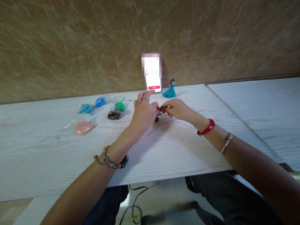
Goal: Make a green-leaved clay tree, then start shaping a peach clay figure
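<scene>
One piece (157,119), pinched between near-closed left hand (144,110) and right hand (176,108); probably light, soft: best held by edges.

Pale wood-grain table (161,156) with five small bags (83,127), figurine (169,91), propped phone (153,82).

No readable text, phone screen (152,80) partly pixelated, red button's (154,87) tiny lettering illegible

Rounded lump (157,119): dark brown
Small figurine (169,92): teal gown, dark hair
Clear plastic bags (83,127): contents pink, brown, green, blue, teal
Flat tabletop (159,159): whitish, grey-grained
Flat wall (93,40): brown, pale-veined
</scene>
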The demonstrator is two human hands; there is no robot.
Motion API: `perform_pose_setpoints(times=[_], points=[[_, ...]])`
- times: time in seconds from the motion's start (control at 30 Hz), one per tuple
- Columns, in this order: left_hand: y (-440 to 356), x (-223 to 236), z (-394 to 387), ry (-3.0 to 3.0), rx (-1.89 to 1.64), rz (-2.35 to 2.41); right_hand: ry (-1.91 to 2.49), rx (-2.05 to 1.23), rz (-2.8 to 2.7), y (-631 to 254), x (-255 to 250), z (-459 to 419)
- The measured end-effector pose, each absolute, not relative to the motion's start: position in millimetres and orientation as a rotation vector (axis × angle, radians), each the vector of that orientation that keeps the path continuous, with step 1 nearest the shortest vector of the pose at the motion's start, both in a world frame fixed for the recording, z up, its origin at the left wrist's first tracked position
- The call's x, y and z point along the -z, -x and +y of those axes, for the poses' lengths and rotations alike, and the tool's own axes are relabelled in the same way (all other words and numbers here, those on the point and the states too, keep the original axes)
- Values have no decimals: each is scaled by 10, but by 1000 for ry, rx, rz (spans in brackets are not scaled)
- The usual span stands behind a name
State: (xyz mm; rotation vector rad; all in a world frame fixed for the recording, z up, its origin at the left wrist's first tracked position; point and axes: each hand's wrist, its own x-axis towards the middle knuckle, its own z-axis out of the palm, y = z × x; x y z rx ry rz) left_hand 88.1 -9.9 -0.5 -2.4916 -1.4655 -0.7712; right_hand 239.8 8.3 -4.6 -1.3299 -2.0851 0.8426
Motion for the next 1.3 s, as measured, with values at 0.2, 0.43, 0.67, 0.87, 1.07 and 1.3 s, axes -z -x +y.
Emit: perform_pose_setpoints(times=[0.2,0.43,0.67,0.87,1.07,1.3], points=[[-877,-7,-88,2514,793,-1476,1361,-780,-2111,-2406,40,97],[-849,-7,-84,2509,751,-1468,1330,-687,-2162,-2447,43,136],[-778,-59,-149,2503,763,-1430,1356,-641,-2150,-2477,-41,110],[-517,-154,-155,2472,861,-1428,1426,-647,-2088,-2535,-133,69],[-587,-79,-177,2509,898,-1410,1405,-640,-2221,-2466,-40,56],[-632,-3,-154,2509,919,-1430,1461,-446,-2124,-2360,55,22]])
